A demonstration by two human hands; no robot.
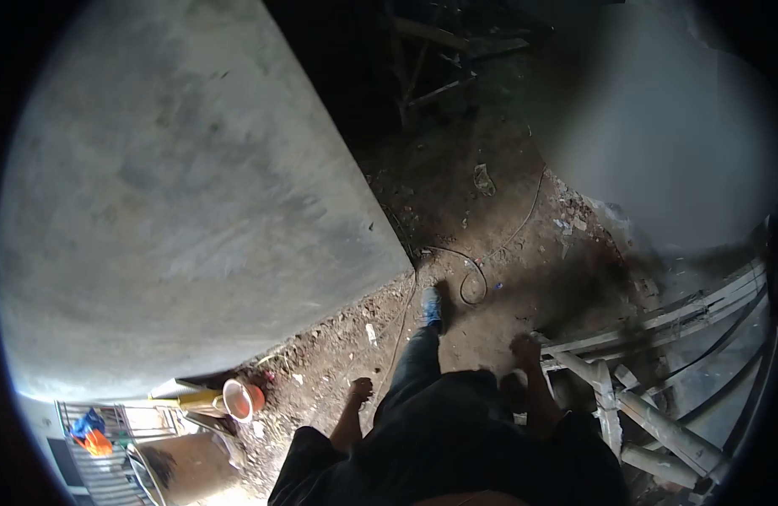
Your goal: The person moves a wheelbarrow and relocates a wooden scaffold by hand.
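Note:
My left hand (pixel 361 390) hangs beside my left thigh over the lit dirt, its fingers curled in and no object visible in them. On the other side my right hand (pixel 525 350) hangs in shadow, close to the end of some long pale bars (pixel 659 325); its fingers are too dark to make out. Between the hands, one leg reaches forward with a blue shoe (pixel 432 308) on the ground. A thin dark cable (pixel 483 285) lies looped on the dirt just past the shoe. Dark clothing hides my other foot.
A large grey wall (pixel 195 194) fills the left, its corner near the shoe. An orange bucket (pixel 242 400) and a large barrel-like container (pixel 186 472) stand lower left. Pale poles (pixel 667 430) crowd the lower right. A dark frame (pixel 422 72) stands ahead among shadows and litter.

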